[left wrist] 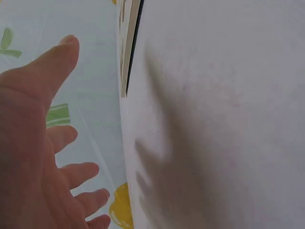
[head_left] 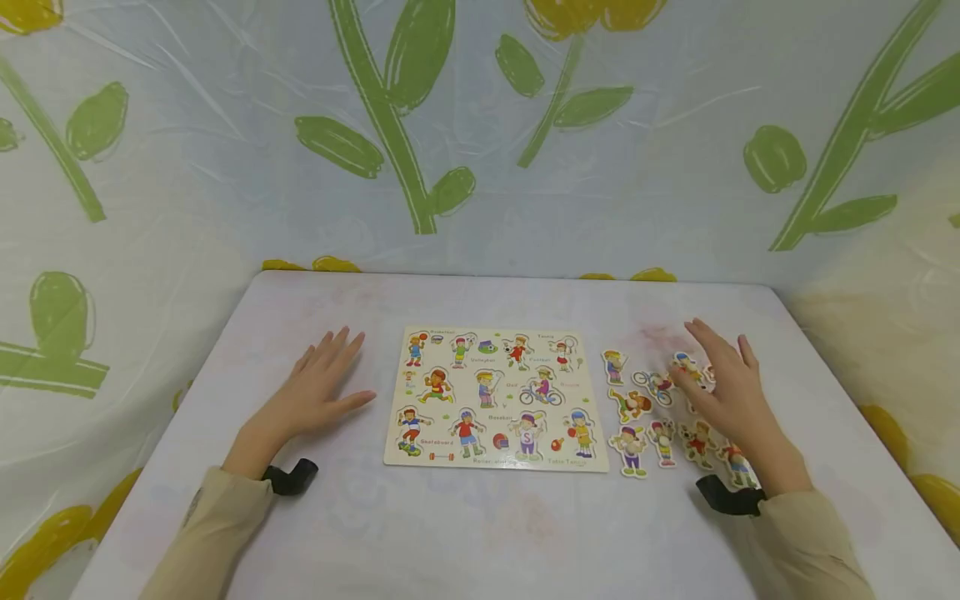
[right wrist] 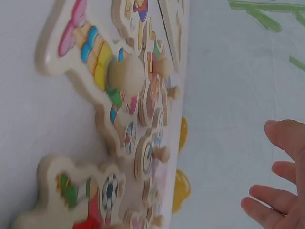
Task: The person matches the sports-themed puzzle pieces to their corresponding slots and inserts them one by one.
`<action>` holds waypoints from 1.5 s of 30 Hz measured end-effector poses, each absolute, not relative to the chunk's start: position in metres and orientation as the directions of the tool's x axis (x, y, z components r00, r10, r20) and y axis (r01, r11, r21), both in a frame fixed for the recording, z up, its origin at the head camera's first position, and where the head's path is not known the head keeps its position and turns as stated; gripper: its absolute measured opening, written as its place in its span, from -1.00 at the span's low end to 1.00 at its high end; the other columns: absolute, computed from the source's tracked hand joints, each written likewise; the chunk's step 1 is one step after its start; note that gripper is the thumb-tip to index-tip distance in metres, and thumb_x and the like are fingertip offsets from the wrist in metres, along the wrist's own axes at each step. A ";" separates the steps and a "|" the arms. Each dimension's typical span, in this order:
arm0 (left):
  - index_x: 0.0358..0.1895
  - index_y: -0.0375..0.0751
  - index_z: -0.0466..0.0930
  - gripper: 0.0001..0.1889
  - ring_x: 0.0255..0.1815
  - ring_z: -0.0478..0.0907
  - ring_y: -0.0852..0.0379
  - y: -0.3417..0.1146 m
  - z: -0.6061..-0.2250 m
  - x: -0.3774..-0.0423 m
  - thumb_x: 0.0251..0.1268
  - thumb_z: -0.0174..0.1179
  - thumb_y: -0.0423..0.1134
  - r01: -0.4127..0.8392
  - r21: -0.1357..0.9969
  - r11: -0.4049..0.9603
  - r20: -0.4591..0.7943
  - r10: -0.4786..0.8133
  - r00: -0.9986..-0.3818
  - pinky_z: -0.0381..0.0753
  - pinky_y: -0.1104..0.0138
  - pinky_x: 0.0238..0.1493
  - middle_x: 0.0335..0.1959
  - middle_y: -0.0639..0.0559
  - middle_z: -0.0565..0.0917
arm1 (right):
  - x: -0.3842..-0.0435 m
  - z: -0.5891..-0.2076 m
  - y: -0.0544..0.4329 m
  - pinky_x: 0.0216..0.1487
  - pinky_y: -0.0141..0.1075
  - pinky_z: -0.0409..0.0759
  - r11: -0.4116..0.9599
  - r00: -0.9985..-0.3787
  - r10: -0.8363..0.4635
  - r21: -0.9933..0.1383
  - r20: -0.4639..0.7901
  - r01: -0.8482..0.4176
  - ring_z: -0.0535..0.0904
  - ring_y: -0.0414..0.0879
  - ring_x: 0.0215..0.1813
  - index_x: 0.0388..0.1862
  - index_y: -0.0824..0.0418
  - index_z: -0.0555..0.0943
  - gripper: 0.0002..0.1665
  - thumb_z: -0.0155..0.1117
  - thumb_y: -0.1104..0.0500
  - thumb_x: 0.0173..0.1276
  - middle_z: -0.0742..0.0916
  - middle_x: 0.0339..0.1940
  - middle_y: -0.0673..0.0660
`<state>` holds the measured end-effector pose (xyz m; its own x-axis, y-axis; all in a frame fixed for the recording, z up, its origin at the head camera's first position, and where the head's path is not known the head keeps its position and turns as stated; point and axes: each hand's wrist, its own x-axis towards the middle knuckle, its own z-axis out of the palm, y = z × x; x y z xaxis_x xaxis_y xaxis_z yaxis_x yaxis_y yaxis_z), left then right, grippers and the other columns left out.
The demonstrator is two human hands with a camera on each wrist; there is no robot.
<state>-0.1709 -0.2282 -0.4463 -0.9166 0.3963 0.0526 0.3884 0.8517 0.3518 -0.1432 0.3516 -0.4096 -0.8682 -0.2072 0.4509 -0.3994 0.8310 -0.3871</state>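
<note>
A flat wooden puzzle board (head_left: 393, 433) lies mid-table, with sports figures in outlined shapes and printed labels. To its left hovers my left hand (head_left: 315, 387), palm down, fingers spread and holding nothing; its shadow falls on the tabletop in the left wrist view. My right hand (head_left: 731, 396) is over a group of loose puzzle pieces, its fingers extended and nothing in them, hiding some pieces. Among these are a baseball figure (head_left: 630, 450), a cyclist (head_left: 654, 387) and a runner (head_left: 630, 406). Round wooden knobs (right wrist: 126, 76) stand up from the pieces in the right wrist view.
A pale cloth covers the table (head_left: 480, 533). Behind and at both sides hangs a white curtain (head_left: 600, 208) with green leaves and yellow flowers. Black bands (head_left: 292, 477) sit on both wrists, next to beige sleeves.
</note>
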 end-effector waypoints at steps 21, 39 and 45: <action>0.59 0.17 0.08 -0.04 0.61 -0.09 -0.03 -0.207 -0.479 -0.209 0.16 0.39 0.17 0.326 0.755 0.569 0.042 0.455 -0.890 -0.06 -0.05 0.56 0.60 0.08 0.08 | -0.184 -0.439 0.310 0.33 -0.23 0.43 0.516 -0.974 -0.016 -0.833 0.225 -0.201 0.54 -0.18 0.20 0.29 0.33 0.51 -0.49 0.19 0.04 0.52 0.64 0.20 0.30; 0.45 -0.05 0.38 -0.09 0.54 0.13 -0.15 -0.205 -0.491 -0.215 -0.02 0.51 0.13 0.452 0.676 0.582 0.177 0.467 -0.866 0.04 -0.04 0.54 0.51 -0.09 0.27 | -0.179 -0.477 0.309 -0.17 -0.63 0.54 0.607 -0.968 -0.033 -0.765 0.249 -0.217 0.58 -0.32 -0.18 0.03 0.27 0.69 -0.70 0.35 0.15 0.39 0.70 -0.11 0.20; 0.44 -0.10 0.39 -0.09 0.55 0.12 -0.04 -0.207 -0.492 -0.219 -0.03 0.51 0.13 0.494 0.672 0.551 0.187 0.518 -0.834 -0.02 0.04 0.57 0.51 -0.06 0.27 | -0.183 -0.474 0.311 -0.17 -0.65 0.51 0.633 -0.969 -0.056 -0.742 0.242 -0.222 0.56 -0.36 -0.16 0.00 0.24 0.71 -0.74 0.35 0.16 0.39 0.69 -0.09 0.16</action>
